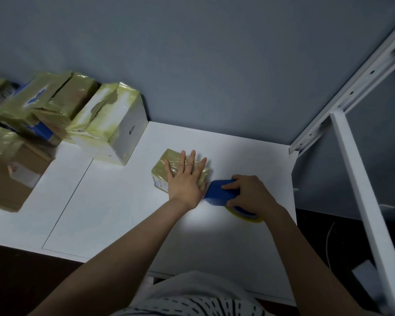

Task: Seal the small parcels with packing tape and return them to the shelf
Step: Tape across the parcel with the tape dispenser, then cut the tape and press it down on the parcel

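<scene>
A small parcel [163,166] wrapped in yellowish tape lies on the white shelf board [123,201]. My left hand [185,179] presses flat on top of it with straight, spread fingers. Just right of the parcel, my right hand [251,192] grips a blue tape dispenser [219,190], whose front end touches the parcel's right side. The yellow tape roll [244,216] shows under my right wrist.
Several taped parcels stand at the back left: a white box [114,128], brown cartons [62,103] and a larger carton [12,179]. A white metal shelf upright [363,190] and a slotted rail [351,87] run along the right. A grey wall is behind.
</scene>
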